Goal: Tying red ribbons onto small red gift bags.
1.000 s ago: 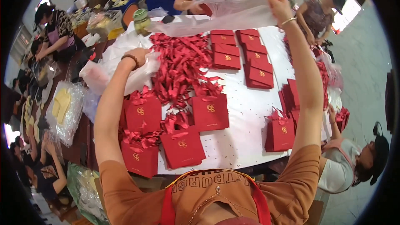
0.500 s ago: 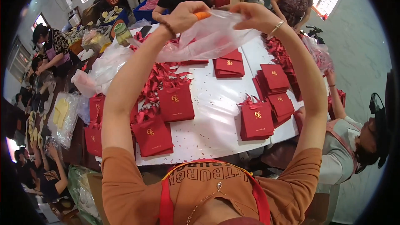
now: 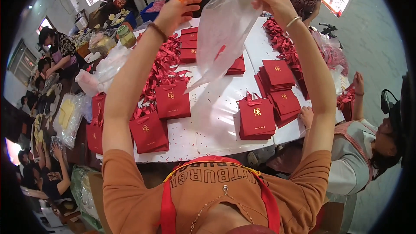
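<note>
A clear plastic bag (image 3: 223,30) hangs above the table from my right hand (image 3: 277,5), which pinches its top edge. The bag is partly spread and its lower corner trails toward the left. To the left of the bag, apart from it, my left hand (image 3: 178,8) is raised with its fingers spread, holding nothing; an orange cover sits on one finger. Through and below the bag show small red gift bags (image 3: 236,66). Further stacks of red gift bags with gold print lie at the left (image 3: 173,99) and at the right (image 3: 256,117).
A white table (image 3: 212,125) carries a heap of red ribbon handles (image 3: 162,60) on the left and more (image 3: 284,45) on the right. A glass jar (image 3: 126,36) and crumpled clear plastic (image 3: 110,65) are at the far left. Co-workers stand across the table and sit at right.
My left hand has let go of the plastic bag and moved up and left. My right hand has risen with the bag, which now hangs from it lengthwise.
</note>
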`<state>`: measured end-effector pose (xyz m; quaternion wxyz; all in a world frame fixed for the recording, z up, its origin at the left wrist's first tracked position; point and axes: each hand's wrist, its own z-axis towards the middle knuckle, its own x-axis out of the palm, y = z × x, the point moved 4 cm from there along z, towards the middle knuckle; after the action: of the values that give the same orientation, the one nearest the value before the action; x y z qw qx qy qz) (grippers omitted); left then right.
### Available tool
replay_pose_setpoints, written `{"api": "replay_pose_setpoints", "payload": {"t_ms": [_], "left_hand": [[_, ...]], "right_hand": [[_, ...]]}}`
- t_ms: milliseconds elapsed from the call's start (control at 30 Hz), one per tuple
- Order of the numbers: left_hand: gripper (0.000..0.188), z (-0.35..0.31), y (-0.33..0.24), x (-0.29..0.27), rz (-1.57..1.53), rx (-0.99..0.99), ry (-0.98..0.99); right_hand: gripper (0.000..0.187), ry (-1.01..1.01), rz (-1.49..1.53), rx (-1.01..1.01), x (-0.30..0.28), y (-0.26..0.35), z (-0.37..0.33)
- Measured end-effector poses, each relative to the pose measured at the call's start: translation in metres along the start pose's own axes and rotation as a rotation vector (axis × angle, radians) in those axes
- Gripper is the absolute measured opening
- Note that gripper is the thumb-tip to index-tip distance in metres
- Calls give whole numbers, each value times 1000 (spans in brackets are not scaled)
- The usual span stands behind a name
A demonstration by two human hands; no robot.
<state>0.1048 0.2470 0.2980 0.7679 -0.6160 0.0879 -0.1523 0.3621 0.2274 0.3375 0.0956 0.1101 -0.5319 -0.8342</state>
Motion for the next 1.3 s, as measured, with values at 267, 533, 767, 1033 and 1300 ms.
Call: {"api": "replay_pose_setpoints", "payload": {"t_ms": [267,533,767,1033,1300], "left_hand": [[15,-18,3,15,395,224,120],[18,-33,-10,23,129,256,115],[36,-47,2,5,21,19,149],[36,-65,39,34,11,3,41],[44,-84,59,51,-223,-136,235]], "right_hand": [[19,50,-73,-59,-2,-8,9],[52,-58,-126,-204,37,-8,10],[75,-82,-1064,-268,31,-40,2],[33,62,-109,180,105,-63,-72],[34,92,220,276,110,-97,-84]]}}
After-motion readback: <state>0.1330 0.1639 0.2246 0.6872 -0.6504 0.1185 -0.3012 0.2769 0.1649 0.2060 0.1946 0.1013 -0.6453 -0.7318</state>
